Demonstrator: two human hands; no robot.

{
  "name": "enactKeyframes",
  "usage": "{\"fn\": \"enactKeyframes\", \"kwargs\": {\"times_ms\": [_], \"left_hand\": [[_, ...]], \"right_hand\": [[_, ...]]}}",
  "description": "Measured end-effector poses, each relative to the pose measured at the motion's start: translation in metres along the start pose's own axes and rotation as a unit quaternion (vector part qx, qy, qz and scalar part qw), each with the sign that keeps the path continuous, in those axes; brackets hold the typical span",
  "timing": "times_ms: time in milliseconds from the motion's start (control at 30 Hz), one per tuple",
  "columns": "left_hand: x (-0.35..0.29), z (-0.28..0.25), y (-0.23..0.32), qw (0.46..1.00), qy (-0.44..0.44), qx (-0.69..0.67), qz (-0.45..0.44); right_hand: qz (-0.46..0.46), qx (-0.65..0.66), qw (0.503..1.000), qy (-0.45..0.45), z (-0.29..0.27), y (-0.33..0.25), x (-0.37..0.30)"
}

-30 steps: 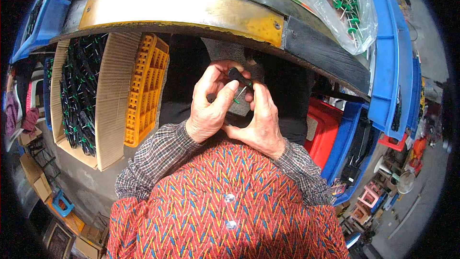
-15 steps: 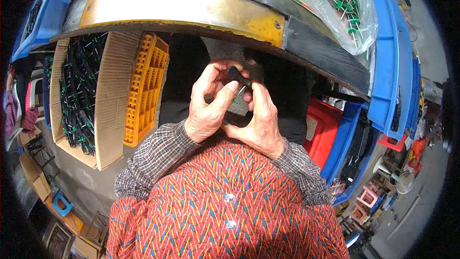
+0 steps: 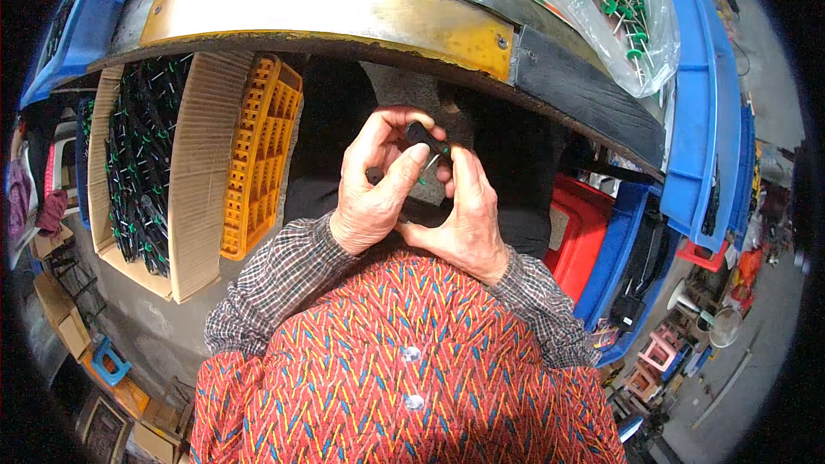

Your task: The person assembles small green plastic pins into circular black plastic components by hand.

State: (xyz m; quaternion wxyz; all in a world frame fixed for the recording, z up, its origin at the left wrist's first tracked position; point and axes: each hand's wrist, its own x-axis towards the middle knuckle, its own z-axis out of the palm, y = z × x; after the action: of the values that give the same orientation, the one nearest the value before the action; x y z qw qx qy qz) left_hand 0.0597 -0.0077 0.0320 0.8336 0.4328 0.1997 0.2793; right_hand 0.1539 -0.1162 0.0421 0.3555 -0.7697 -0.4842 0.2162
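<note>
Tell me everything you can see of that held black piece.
The black piece is small and elongated, perhaps plastic, with a rounded upper end. It slants down to the right. The left hand pinches it between thumb and fingers; the right hand seems to touch its lower end, where green shows beside a thin, pale pin.

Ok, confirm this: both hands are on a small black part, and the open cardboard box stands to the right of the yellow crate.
Wrong side: the head view shows the open cardboard box left of the yellow crate. The left hand and right hand are both on a small black part.
</note>
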Motion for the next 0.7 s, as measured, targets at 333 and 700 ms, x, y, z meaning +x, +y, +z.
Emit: {"fn": "enactKeyframes", "kwargs": {"times_ms": [333, 700], "left_hand": [[0.0002, 0.0014, -0.0065, 0.999, 0.028, 0.019, 0.042], [0.0013, -0.0006, -0.0025, 0.999, 0.033, 0.021, 0.015]], "right_hand": [[-0.009, 0.022, 1.000, 0.001, 0.0028, -0.0014, -0.0018], [-0.020, 0.077, 0.996, -0.046, 0.0044, 0.0003, -0.0038]]}}
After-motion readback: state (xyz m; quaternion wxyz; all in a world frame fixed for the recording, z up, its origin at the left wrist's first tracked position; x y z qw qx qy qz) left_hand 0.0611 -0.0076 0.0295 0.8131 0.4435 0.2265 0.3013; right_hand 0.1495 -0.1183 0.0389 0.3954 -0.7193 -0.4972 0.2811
